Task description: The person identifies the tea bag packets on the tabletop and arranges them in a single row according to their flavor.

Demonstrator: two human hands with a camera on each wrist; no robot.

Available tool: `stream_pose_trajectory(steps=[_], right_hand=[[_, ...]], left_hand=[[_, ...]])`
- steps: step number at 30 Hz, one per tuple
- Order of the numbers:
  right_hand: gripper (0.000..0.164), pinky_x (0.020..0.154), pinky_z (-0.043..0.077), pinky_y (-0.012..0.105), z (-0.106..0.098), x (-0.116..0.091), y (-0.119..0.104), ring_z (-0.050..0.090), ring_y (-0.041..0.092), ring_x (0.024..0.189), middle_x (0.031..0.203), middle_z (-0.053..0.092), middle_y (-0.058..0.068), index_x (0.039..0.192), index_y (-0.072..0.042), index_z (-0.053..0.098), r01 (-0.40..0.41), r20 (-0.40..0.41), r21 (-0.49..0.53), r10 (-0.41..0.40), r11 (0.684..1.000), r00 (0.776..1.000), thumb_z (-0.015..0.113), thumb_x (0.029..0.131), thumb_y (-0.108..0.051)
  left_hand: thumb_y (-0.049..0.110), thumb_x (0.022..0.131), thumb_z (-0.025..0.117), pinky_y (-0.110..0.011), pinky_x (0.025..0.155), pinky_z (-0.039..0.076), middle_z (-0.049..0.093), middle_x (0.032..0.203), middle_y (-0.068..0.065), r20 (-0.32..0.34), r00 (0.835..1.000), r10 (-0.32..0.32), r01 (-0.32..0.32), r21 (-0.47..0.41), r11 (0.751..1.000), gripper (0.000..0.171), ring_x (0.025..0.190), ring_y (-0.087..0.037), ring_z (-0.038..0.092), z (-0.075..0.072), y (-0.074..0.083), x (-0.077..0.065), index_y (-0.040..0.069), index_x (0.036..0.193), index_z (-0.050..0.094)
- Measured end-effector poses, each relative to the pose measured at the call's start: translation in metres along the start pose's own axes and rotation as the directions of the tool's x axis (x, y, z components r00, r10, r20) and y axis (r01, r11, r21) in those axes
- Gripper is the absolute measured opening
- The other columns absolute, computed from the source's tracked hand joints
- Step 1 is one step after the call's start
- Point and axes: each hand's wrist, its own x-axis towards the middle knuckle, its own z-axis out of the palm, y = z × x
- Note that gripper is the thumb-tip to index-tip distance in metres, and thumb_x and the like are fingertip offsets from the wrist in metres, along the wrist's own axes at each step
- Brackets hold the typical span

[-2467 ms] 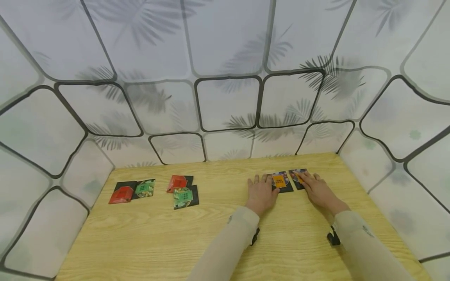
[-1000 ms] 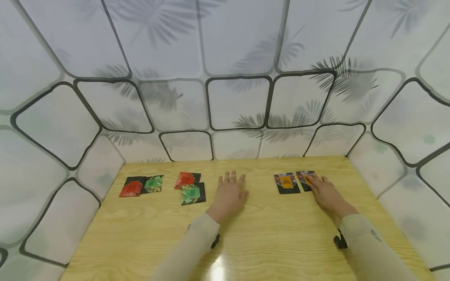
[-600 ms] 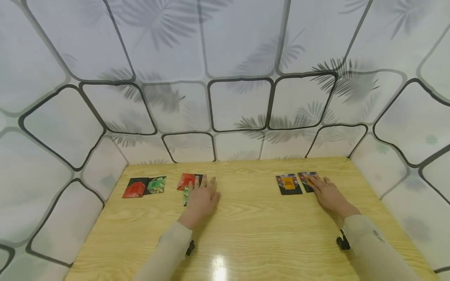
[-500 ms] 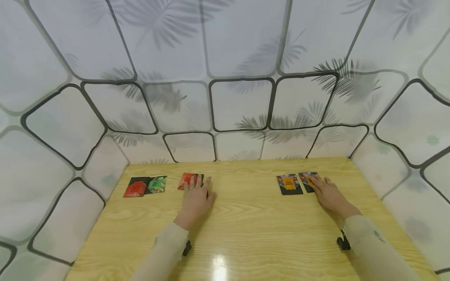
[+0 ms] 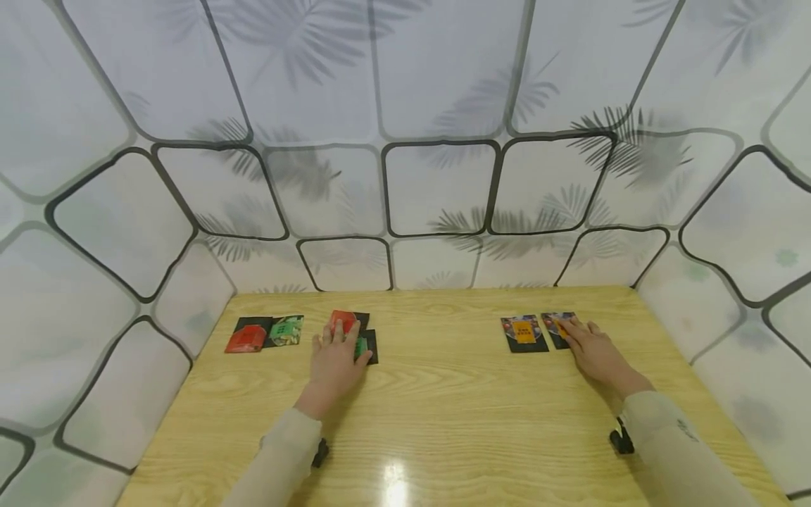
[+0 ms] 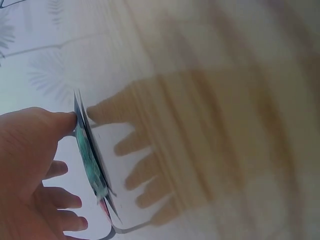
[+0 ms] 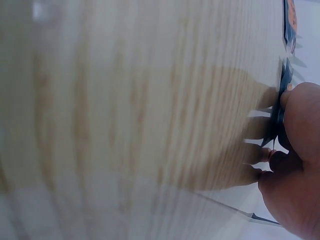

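My left hand point(image 5: 334, 366) is spread over a red-and-black flat packet point(image 5: 344, 320) and a green-and-black one point(image 5: 371, 346), hiding part of both. Its thumb is at the edge of the green packet point(image 6: 89, 157) in the left wrist view, the fingers reaching past. My right hand point(image 5: 597, 353) rests with relaxed fingers on the rightmost packet point(image 5: 554, 336), which has an orange label. The same dark packet point(image 7: 280, 107) shows edge-on under the fingertips in the right wrist view. Just left of that hand lies a second orange-labelled packet point(image 5: 524, 333).
Farther left on the wood-grain table point(image 5: 437, 408), a red packet point(image 5: 246, 338) and a green packet point(image 5: 286, 330) lie side by side. A patterned white curtain point(image 5: 437, 190) stands behind the table and along both sides.
My left hand has left the orange-labelled packet and swept left onto the red and green packets. My right hand has stayed on its packet, while the head view has shifted slightly.
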Motion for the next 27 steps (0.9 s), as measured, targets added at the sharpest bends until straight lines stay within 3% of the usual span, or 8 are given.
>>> stream_pose_trajectory(steps=[12, 19, 21, 24, 27], right_hand=[[0.048, 0.114, 0.024, 0.082, -0.004, -0.001, -0.006, 0.024, 0.074, 0.142, 0.161, 0.032, 0.039, 0.16, 0.001, 0.039, -0.007, 0.01, 0.001, 0.007, 1.0, 1.0, 0.038, 0.115, -0.017], [0.049, 0.114, 0.023, 0.083, -0.004, -0.001, -0.005, 0.023, 0.074, 0.142, 0.161, 0.032, 0.039, 0.16, 0.001, 0.038, -0.008, 0.019, 0.004, 0.008, 1.0, 1.0, 0.036, 0.115, -0.018], [0.049, 0.114, 0.023, 0.083, -0.004, -0.001, -0.005, 0.023, 0.074, 0.142, 0.161, 0.032, 0.039, 0.16, 0.001, 0.038, -0.008, 0.018, 0.001, 0.008, 1.0, 1.0, 0.036, 0.115, -0.018], [0.049, 0.114, 0.023, 0.082, -0.004, -0.001, -0.004, 0.023, 0.074, 0.142, 0.161, 0.032, 0.039, 0.16, 0.001, 0.038, -0.008, 0.017, -0.004, 0.008, 1.0, 1.0, 0.036, 0.115, -0.018], [0.049, 0.114, 0.023, 0.083, -0.004, 0.0, -0.003, 0.023, 0.074, 0.142, 0.161, 0.032, 0.039, 0.16, 0.001, 0.038, -0.007, 0.017, -0.004, 0.008, 1.0, 1.0, 0.034, 0.116, -0.02]], left_hand=[[0.052, 0.104, 0.061, -0.074, 0.123, 0.024, 0.036, 0.165, -0.031, 0.048, 0.998, -0.035, 0.036, -0.024, 0.999, 0.079, 0.153, -0.057, 0.03, -0.009, -0.013, -0.012, 0.009, 0.165, 0.035], [0.051, 0.101, 0.067, -0.073, 0.119, 0.033, 0.052, 0.153, -0.032, 0.013, 0.999, -0.032, 0.032, -0.023, 0.999, 0.079, 0.144, -0.056, 0.046, -0.014, -0.018, -0.019, 0.002, 0.159, 0.044], [0.05, 0.1, 0.069, -0.07, 0.113, 0.042, 0.06, 0.145, -0.032, -0.008, 1.0, -0.022, 0.022, -0.015, 1.0, 0.077, 0.134, -0.053, 0.057, -0.014, -0.02, -0.02, 0.0, 0.156, 0.048], [0.046, 0.099, 0.072, -0.058, 0.092, 0.059, 0.07, 0.129, -0.03, -0.058, 0.998, 0.013, -0.012, 0.011, 1.0, 0.072, 0.109, -0.045, 0.071, -0.012, -0.021, -0.021, -0.002, 0.15, 0.054], [0.043, 0.098, 0.074, -0.046, 0.065, 0.06, 0.076, 0.113, -0.026, -0.11, 0.993, 0.045, -0.044, 0.013, 0.999, 0.066, 0.081, -0.036, 0.074, -0.012, -0.018, -0.022, -0.004, 0.143, 0.061]])
